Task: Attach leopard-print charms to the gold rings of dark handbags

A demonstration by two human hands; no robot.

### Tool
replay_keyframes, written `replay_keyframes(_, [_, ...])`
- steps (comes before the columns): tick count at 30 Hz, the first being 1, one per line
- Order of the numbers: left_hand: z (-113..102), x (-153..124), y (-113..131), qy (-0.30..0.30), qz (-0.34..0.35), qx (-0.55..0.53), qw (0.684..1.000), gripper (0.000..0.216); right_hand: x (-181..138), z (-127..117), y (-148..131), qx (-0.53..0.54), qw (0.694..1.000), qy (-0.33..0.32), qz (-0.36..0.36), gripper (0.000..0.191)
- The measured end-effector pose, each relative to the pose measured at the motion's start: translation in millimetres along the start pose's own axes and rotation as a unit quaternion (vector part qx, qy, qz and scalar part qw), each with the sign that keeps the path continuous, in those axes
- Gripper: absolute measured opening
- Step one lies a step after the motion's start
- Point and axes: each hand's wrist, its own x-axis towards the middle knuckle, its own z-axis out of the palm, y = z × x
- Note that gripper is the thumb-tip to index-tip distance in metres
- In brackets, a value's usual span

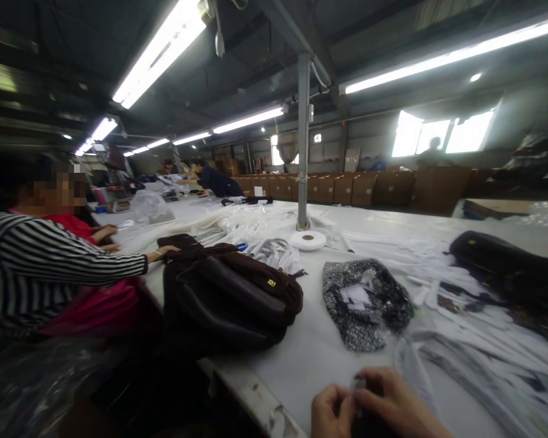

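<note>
Since my L hand (332, 411) & R hand (395, 398) both pinch a small greyish piece (358, 384) low in view by the table (292, 371), I'd press lightly, grips close tog., for better ctrl.

No legible lettering; yellow label (271, 283) on dark bag (228, 295) too small
</note>
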Motion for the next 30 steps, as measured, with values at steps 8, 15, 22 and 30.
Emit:
replay_keyframes(8, [-4.4,-0.5,4.9,-0.11,-0.06,-0.083,0.989,0.031,-6.1,3.9,-8.0,0.086,0.996,0.027,0.014,0.016])
replay_keyframes(15, [-3.5,0.5,7.1,-0.107,-0.072,-0.094,0.987,0.028,-7.6,4.4,-1.1,0.102,0.994,0.029,0.015,0.014])
replay_keyframes(22, [-2.1,-2.2,-2.2,-0.079,-0.088,-0.107,0.987,0.027,-7.0,0.7,-3.6,0.057,0.998,0.004,0.011,0.016])
replay_keyframes(30, [1.2,-1.6,-5.4,-0.064,-0.08,-0.093,0.99,0.029,-7.2,9.0,-5.7,-0.078,0.99,0.113,0.007,0.009])
